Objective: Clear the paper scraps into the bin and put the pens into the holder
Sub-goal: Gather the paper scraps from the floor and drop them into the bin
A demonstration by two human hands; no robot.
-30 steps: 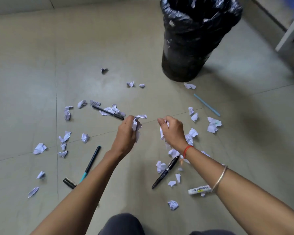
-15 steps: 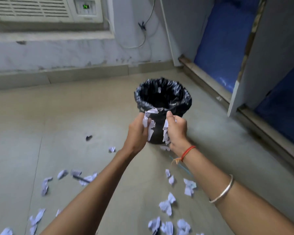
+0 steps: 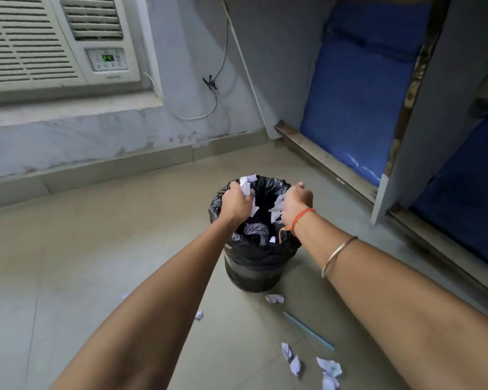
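A bin [image 3: 254, 266] lined with a black bag stands on the floor in the middle of the view. Both hands are over its mouth. My left hand [image 3: 235, 202] is closed on a bunch of white paper scraps [image 3: 246, 184] that stick out above the fist. My right hand [image 3: 296, 199] grips more scraps [image 3: 276, 206] that hang down into the bin. Crumpled paper [image 3: 255, 230] lies inside the bin. Loose scraps [image 3: 328, 370] remain on the floor at the lower right, and one scrap [image 3: 274, 298] lies by the bin's base. A thin light-blue pen [image 3: 307, 330] lies on the floor. No pen holder is in view.
A window air conditioner [image 3: 54, 43] sits in the wall at the upper left, with a cable [image 3: 214, 88] hanging beside it. A blue-panelled cabinet [image 3: 358, 88] and a grey door edge [image 3: 378, 204] stand to the right of the bin. The floor is beige tile.
Both hands rose from the scattered scraps on the floor and moved forward, carrying paper; they now sit over the bin's mouth. The view has tilted up toward the wall.
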